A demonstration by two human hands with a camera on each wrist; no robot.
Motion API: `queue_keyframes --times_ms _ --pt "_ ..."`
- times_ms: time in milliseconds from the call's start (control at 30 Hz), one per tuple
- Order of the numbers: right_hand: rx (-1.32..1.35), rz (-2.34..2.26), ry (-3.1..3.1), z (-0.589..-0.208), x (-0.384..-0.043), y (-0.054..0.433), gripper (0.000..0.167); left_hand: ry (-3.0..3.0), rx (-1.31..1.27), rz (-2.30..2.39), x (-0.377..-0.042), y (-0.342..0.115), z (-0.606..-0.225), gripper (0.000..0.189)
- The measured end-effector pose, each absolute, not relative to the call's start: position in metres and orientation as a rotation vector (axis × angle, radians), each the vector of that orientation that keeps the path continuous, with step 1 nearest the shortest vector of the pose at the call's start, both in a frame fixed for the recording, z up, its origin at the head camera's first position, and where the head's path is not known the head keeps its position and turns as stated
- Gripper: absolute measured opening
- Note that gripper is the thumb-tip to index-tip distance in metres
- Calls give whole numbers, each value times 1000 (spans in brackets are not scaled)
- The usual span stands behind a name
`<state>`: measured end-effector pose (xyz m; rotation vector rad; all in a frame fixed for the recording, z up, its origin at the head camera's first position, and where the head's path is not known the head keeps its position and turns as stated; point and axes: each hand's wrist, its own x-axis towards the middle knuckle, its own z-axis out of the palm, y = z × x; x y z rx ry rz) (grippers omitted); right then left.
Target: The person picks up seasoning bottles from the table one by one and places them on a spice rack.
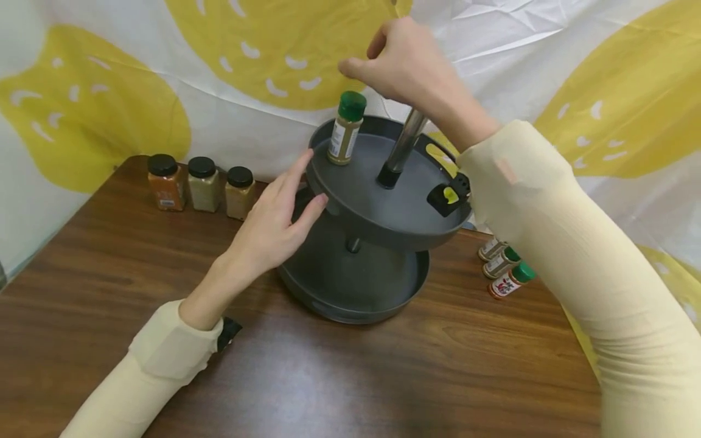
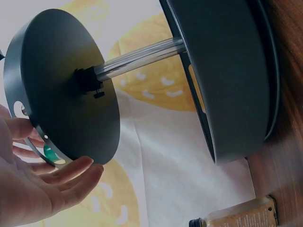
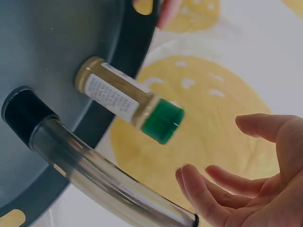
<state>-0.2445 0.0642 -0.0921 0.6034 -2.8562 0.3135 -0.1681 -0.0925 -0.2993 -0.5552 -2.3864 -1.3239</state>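
Observation:
A two-tier dark grey round rack has an upper tray (image 1: 378, 201) and a lower tray (image 1: 356, 286) on a metal pole (image 1: 407, 139). On the upper tray, near its back left rim, stands a spice bottle (image 1: 344, 134) with a green cap. My left hand (image 1: 271, 222) is at the upper tray's left side, fingers extended against the rim. My right hand (image 1: 411, 64) is above the tray beside the pole top. In the right wrist view its loosely bent fingers are apart from the green-capped bottle (image 3: 113, 94) and hold nothing.
Black-lidded spice jars (image 1: 202, 184) stand in a row at the table's back left. Small spice bottles (image 1: 502, 263) stand right of the rack, partly behind my right sleeve. A lemon-print cloth (image 1: 263, 48) hangs behind the brown wooden table (image 1: 306, 377).

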Motion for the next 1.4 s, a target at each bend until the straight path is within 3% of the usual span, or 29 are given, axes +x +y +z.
queue_keyframes --times_ms 200,1233,1400 --pt "488 453 -2891 -80 -232 76 61 -2391 -559 -1326 -169 -94 -301 68" --pt "168 922 -2780 -66 -208 193 39 -2386 -563 -1321 -170 -100 -303 68" --pt "84 921 -2797 -70 -206 219 42 -2392 -561 -1318 -170 -99 -302 68"
